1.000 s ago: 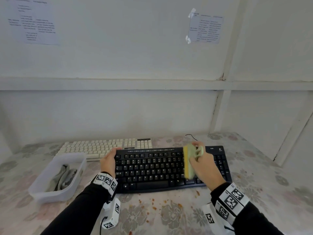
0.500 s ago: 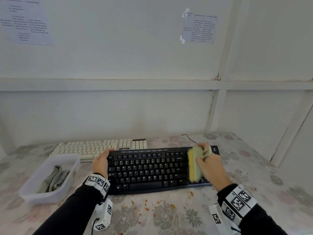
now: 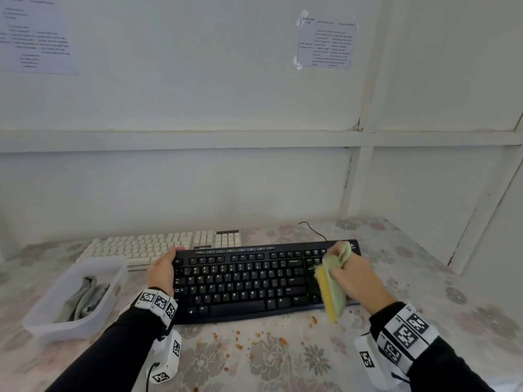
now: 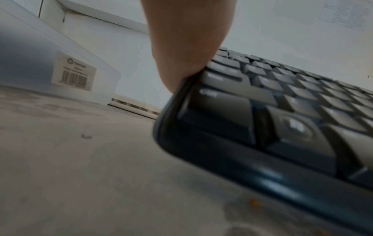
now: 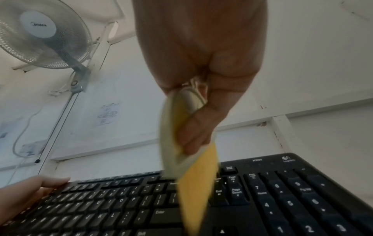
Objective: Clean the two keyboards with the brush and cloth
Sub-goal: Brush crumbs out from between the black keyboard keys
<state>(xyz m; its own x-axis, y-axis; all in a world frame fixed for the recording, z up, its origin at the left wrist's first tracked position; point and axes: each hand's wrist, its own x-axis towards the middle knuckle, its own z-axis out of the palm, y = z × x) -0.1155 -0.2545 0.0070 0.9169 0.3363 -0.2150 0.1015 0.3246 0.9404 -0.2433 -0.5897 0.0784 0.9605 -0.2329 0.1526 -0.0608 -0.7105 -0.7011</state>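
- Black Logitech keyboard point(image 3: 249, 281) lies across the middle of the table point(image 3: 467, 321), parallel to its near edge; a floral cloth covers the table.
- Left hand point(image 3: 162, 271) grips the keyboard's left end, thumb on the top rim and palm against the side; in the left wrist view the heel of the hand presses the corner by the Ctrl key.
- Right hand point(image 3: 355, 281) has its fingers curled round a pale green brush with yellow bristles point(image 3: 329, 292), held over the keyboard's right part between the main keys and the number pad; the bristles are motion-blurred and reach past the near rim.
- Cream keyboard point(image 3: 158, 246) lies behind the black one, toward the far left of the table, partly hidden by it.
- Translucent plastic tub point(image 3: 56, 321) stands near the left edge, just beside the cream keyboard; a grey cloth point(image 3: 82, 298) lies inside it.
- Orange crumbs point(image 3: 256, 339) are scattered on the table between the black keyboard and the near edge.
- Wall-mounted fan point(image 5: 43, 34) shows in the right wrist view only.
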